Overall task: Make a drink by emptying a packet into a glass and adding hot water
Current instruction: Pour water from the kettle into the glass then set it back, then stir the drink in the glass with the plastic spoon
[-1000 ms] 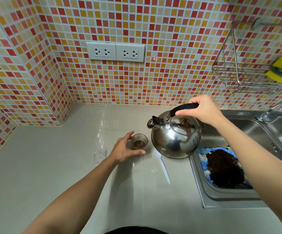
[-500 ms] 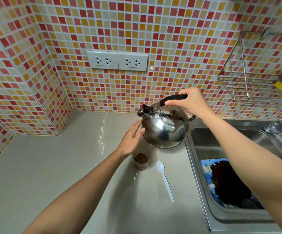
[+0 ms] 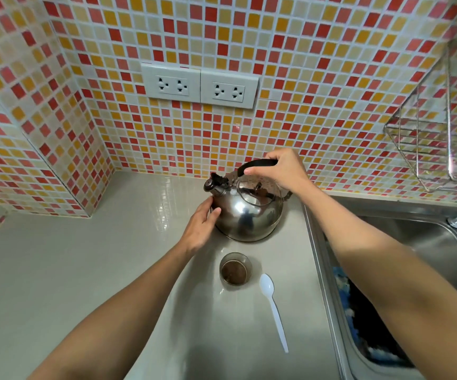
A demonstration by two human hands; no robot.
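Glass (image 3: pixel 235 270), brown powder in the bottom, stands on the counter (image 3: pixel 57 270) just in front of the kettle (image 3: pixel 249 212), toward the person. Spout points left. Right hand (image 3: pixel 282 168), fingers curled tight round the black handle. Left hand (image 3: pixel 202 226) nearer the glass, fingers together, flat against the kettle's side below the spout. White spoon (image 3: pixel 272 308) lies just right of the glass.
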